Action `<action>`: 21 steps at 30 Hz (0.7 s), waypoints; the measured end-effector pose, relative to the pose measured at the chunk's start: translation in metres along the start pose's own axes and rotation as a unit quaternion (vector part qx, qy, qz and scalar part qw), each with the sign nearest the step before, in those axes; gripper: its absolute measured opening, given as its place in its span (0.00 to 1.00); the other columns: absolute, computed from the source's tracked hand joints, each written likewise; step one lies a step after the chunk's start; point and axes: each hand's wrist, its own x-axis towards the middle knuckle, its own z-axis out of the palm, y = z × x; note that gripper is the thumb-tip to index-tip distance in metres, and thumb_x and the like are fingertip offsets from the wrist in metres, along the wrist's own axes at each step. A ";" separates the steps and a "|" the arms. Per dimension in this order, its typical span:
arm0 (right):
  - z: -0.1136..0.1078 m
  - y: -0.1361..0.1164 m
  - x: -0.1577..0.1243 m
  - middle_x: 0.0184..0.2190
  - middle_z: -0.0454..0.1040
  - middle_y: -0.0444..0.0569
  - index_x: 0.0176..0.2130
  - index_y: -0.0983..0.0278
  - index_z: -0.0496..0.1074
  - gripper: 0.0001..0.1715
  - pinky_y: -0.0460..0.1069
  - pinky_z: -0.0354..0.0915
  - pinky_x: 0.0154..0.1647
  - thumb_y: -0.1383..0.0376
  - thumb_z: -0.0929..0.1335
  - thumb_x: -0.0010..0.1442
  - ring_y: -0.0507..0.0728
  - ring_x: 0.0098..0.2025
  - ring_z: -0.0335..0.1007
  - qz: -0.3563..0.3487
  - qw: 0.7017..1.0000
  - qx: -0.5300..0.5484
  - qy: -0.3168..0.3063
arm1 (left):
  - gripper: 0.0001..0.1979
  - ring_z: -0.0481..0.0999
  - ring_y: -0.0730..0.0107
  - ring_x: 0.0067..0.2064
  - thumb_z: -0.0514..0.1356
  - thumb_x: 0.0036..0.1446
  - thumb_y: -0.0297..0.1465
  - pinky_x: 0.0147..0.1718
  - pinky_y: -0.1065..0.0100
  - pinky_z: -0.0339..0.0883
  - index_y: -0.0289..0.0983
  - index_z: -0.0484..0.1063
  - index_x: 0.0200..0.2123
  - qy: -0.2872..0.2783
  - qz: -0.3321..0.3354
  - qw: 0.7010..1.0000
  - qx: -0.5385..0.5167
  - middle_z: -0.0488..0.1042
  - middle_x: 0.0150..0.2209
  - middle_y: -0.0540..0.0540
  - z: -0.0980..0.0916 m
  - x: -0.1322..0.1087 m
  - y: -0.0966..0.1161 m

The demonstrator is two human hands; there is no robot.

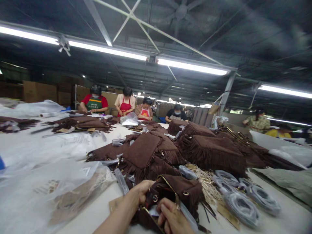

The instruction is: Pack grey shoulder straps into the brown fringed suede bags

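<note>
Nearest fringed bag [191, 186]: dark brown, gold-coloured zip edge [168, 180] and ring [186, 193]. Heaped bags [142, 149]: same plain brown. Tabletop [290, 208] white. Cord bundle [204, 182] cream. Wrapped coils [240, 208] grey; card [227, 214] tan. Co-workers: green apron [94, 105] with orange trim, red apron [123, 107], second red apron [145, 114] marked yellowish.

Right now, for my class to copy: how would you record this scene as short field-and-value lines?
Bag: brown, fringed, open
Left hand: touching the bag's edge, grip partly hidden
Right hand: curled at the bag's opening; contents unclear
Surface: white table
Right of bag: cream cord, plastic-wrapped coils
Left of bag: translucent plastic
Beyond: more brown bags, people in aprons
</note>
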 end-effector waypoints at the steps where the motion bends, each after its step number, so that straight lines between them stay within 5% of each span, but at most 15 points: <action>1: 0.002 -0.002 0.002 0.19 0.68 0.40 0.33 0.60 0.62 0.27 0.44 0.44 0.15 0.41 0.57 0.55 0.47 0.13 0.48 -0.004 1.000 -0.012 0.014 | 0.13 0.69 0.74 0.19 0.60 0.56 0.28 0.20 0.73 0.64 0.33 0.67 0.19 0.019 -0.003 1.000 0.014 0.70 0.18 0.49 0.002 0.000 -0.001; 6: 0.007 -0.004 0.006 0.23 0.73 0.45 0.32 0.61 0.66 0.12 0.48 0.62 0.32 0.57 0.60 0.57 0.57 0.29 0.70 -0.087 0.987 -0.099 0.092 | 0.15 0.64 0.73 0.20 0.59 0.56 0.32 0.22 0.71 0.60 0.37 0.62 0.19 0.124 0.071 0.986 0.087 0.63 0.17 0.55 0.020 -0.003 -0.008; 11: 0.003 0.006 0.006 0.16 0.66 0.41 0.30 0.61 0.64 0.14 0.46 0.56 0.24 0.54 0.59 0.58 0.53 0.19 0.60 -0.029 0.995 -0.025 0.091 | 0.07 0.64 0.71 0.30 0.58 0.52 0.31 0.32 0.72 0.58 0.39 0.61 0.26 0.211 0.257 0.925 0.182 0.60 0.24 0.56 0.039 -0.020 -0.007; 14: 0.003 0.009 0.003 0.13 0.62 0.38 0.31 0.61 0.62 0.22 0.44 0.49 0.19 0.46 0.59 0.59 0.49 0.15 0.48 -0.008 0.996 0.038 0.079 | 0.07 0.64 0.68 0.34 0.54 0.55 0.35 0.34 0.70 0.57 0.39 0.62 0.27 0.212 0.314 0.889 0.256 0.61 0.26 0.55 0.045 -0.040 0.007; 18: 0.004 0.007 -0.002 0.14 0.63 0.39 0.31 0.61 0.62 0.30 0.44 0.47 0.17 0.38 0.58 0.57 0.49 0.15 0.48 -0.033 0.994 0.062 0.082 | 0.14 0.63 0.67 0.31 0.55 0.56 0.40 0.32 0.69 0.54 0.38 0.64 0.22 0.169 0.332 0.850 0.371 0.62 0.23 0.54 0.049 -0.076 0.028; 21: 0.003 0.006 -0.002 0.17 0.65 0.41 0.31 0.62 0.65 0.31 0.45 0.54 0.20 0.38 0.57 0.59 0.52 0.18 0.59 -0.063 0.993 0.039 0.096 | 0.08 0.66 0.68 0.31 0.59 0.52 0.33 0.32 0.69 0.55 0.37 0.67 0.24 0.115 0.344 0.752 0.550 0.68 0.25 0.52 0.053 -0.096 0.026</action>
